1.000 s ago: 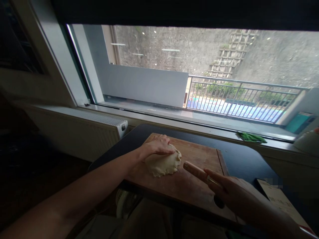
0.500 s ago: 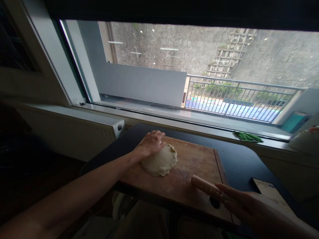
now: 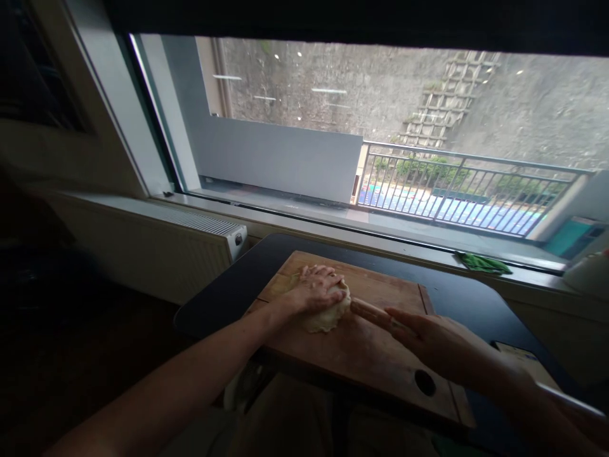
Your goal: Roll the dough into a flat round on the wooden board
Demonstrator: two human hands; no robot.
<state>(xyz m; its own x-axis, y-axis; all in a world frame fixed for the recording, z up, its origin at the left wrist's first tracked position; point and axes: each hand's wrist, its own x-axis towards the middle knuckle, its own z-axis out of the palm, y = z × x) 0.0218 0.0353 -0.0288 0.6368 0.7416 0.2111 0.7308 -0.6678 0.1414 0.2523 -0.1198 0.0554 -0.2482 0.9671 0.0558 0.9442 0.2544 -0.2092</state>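
A flattened round of pale dough (image 3: 327, 320) with a ragged edge lies on the wooden board (image 3: 375, 368). My left hand (image 3: 318, 289) rests across the top of it, fingers spread and laid flat, covering much of its far side. In my right hand (image 3: 421, 336) is a wooden rolling pin (image 3: 370, 311), gripped toward its near end. The pin's far tip is at the dough's right edge; whether they touch I cannot tell. My fingers hide the near part of the pin.
The board sits on a dark table (image 3: 223, 279) with rounded corners. A phone (image 3: 516, 351) lies right of my right wrist. On the windowsill is a green cloth (image 3: 483, 263), and a white radiator (image 3: 190, 238) stands left of the table.
My right hand has brought the rolling pin up and left, from the board's near right to the dough's edge. My left hand has shifted from the dough's far left edge onto its top.
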